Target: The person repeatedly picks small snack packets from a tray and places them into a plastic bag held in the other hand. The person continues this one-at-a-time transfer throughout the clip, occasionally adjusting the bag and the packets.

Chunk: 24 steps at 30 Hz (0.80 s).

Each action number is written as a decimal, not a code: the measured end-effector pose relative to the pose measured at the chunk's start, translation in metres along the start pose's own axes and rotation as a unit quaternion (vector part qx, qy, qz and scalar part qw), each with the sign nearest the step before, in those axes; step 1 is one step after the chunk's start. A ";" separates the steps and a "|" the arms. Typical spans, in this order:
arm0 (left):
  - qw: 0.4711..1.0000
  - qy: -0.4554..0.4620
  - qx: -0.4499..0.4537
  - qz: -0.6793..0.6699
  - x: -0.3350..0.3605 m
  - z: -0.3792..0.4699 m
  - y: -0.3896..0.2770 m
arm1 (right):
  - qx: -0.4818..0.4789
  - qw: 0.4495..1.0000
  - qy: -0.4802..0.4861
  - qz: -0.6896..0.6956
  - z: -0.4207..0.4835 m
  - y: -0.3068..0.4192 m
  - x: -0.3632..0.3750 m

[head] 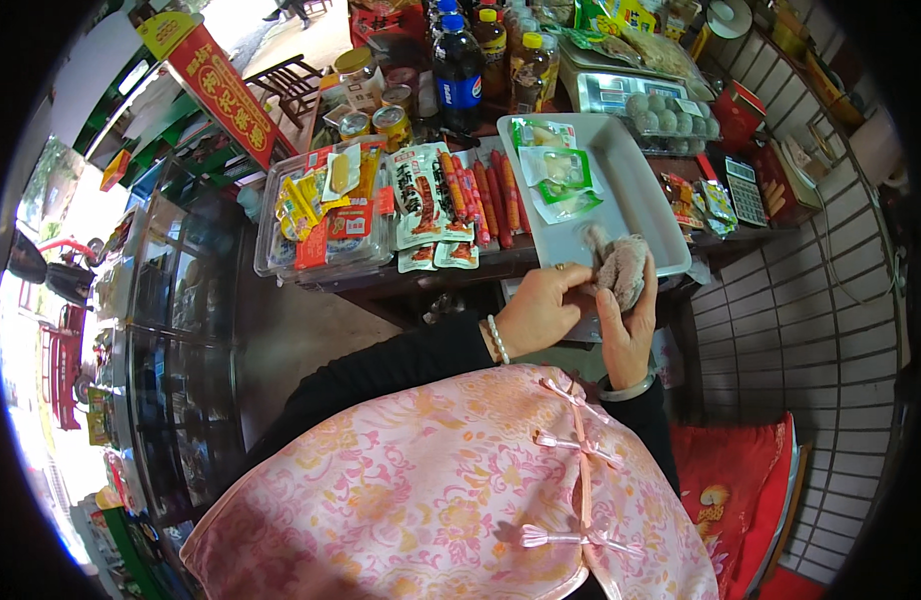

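Note:
A crumpled grey-brown cloth [623,276] is bunched in my right hand [631,326], thumb on the near side and fingers behind it. My left hand [547,306], with a ring and a pearl bracelet, pinches the cloth's left edge. Both hands are over the near end of a white plastic tray [631,184]. Green-and-clear food packets [562,180] lie along the tray's left side. To the left of it are red-wrapped sausages [498,199] and white snack pouches [419,196].
A clear plastic box [325,251] with yellow packets on top sits at the table's left. Behind stand a Pepsi bottle [457,75] and several other drinks. A scale [595,94], an egg carton [670,120] and a calculator [744,187] are to the right. A glass cabinet [183,300] stands left.

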<state>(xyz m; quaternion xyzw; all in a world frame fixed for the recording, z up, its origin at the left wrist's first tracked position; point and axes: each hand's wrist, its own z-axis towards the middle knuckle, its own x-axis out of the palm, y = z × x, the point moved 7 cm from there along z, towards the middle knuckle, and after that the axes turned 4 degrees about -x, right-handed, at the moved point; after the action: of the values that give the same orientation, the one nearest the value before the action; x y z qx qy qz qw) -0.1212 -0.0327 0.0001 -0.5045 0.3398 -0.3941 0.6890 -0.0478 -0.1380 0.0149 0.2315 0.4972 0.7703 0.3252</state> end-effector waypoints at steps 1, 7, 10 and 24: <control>0.999 0.010 0.002 0.048 0.003 -0.002 -0.002 | 0.012 0.999 0.006 0.041 -0.002 -0.004 0.001; 0.994 0.070 -0.037 0.072 0.008 -0.015 -0.001 | 0.004 1.000 -0.008 0.008 -0.007 -0.011 -0.016; 0.993 0.071 -0.054 0.075 -0.002 -0.020 0.006 | -0.023 0.999 -0.025 -0.035 -0.012 -0.009 -0.023; 0.770 -0.379 -0.317 -0.404 -0.154 -0.070 0.130 | 0.039 0.995 -0.057 0.067 -0.019 -0.023 -0.031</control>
<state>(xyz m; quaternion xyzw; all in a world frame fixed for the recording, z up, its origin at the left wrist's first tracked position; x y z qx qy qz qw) -0.2266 0.0975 -0.1324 -0.8934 -0.0778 -0.2828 0.3402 -0.0333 -0.1661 -0.0148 0.3206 0.4907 0.7561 0.2911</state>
